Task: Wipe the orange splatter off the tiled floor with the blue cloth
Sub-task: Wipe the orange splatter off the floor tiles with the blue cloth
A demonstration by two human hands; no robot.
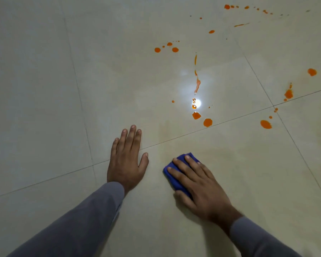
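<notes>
Head view: right hand (198, 184) presses blue cloth (171, 171), lying near-to-far.

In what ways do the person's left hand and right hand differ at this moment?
The left hand lies flat on the bare beige tiled floor, while the right hand lies on the folded blue cloth. The left hand points straight ahead; the right hand angles toward the left. The left hand holds nothing; the right presses the cloth down. Both have extended fingers and grey sleeves.

Glossy tiled floor (44, 89), soft cloth (171, 173)
</notes>
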